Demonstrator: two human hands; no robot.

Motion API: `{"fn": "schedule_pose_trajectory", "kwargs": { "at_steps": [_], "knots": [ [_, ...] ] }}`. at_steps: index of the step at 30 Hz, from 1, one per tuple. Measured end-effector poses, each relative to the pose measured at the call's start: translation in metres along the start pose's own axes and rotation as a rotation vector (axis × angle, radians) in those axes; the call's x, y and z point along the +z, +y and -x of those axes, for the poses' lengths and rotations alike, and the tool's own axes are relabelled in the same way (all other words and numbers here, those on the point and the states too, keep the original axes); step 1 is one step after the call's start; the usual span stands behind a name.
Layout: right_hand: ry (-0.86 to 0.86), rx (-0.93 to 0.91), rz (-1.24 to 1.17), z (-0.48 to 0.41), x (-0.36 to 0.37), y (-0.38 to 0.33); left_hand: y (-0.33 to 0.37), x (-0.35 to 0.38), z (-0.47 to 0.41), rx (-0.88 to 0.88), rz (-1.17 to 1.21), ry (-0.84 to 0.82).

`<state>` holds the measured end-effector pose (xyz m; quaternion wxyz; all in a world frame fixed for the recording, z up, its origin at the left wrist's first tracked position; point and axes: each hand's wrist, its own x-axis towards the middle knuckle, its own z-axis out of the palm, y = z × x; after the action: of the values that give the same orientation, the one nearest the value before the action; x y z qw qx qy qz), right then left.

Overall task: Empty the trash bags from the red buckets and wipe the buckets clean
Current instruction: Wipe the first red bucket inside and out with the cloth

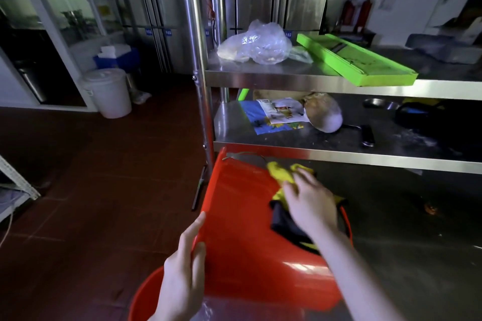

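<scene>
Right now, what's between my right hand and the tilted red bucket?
A yellow and black cloth lies between your right hand and the tilted red bucket; the head view shows the hand resting on it.

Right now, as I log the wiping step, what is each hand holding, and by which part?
Left hand pinches the tipped red plastic bucket by its rim; right hand presses a crumpled yellow cloth against it.
</scene>
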<state>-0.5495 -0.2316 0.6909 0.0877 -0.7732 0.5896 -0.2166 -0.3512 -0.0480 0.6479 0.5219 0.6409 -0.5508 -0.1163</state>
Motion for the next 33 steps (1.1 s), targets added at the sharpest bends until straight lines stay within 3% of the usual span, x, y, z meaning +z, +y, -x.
{"fn": "schedule_pose_trajectory", "kwargs": {
  "at_steps": [2, 4, 7, 10, 13, 20, 23, 25, 29, 33],
  "knots": [
    [-0.086, 0.101, -0.009, -0.007, -0.006, 0.026, 0.006, -0.003, 0.007, -0.043, 0.012, 0.004],
    [-0.085, 0.073, -0.012, -0.004, -0.004, 0.029, 0.018, -0.008, -0.004, -0.111, 0.027, 0.045],
    [-0.001, -0.112, -0.057, 0.015, 0.004, 0.006, 0.03, -0.02, -0.057, -0.165, -0.073, 0.104],
    [0.061, -0.319, -0.056, 0.04, 0.013, -0.022, 0.035, -0.035, -0.112, -0.265, -0.291, -0.035],
    [0.106, -0.371, -0.062, 0.053, 0.021, -0.052, 0.025, -0.044, -0.128, -0.346, -0.496, -0.087],
    [0.056, -0.539, -0.064, 0.068, 0.051, -0.12, 0.006, -0.025, -0.097, -0.351, -0.306, 0.109],
    [0.079, -0.457, -0.018, 0.056, 0.046, -0.085, -0.003, -0.029, -0.086, -0.433, -0.18, 0.211],
    [0.105, -0.271, 0.037, 0.038, 0.037, -0.053, -0.004, -0.03, -0.078, -0.429, -0.129, 0.224],
    [-0.029, 0.038, 0.092, 0.001, 0.02, -0.014, 0.001, -0.026, -0.065, -0.362, -0.133, 0.199],
    [0.054, -0.2, 0.038, 0.017, 0.032, -0.079, 0.002, -0.023, -0.063, -0.326, -0.162, 0.212]
  ]
}}
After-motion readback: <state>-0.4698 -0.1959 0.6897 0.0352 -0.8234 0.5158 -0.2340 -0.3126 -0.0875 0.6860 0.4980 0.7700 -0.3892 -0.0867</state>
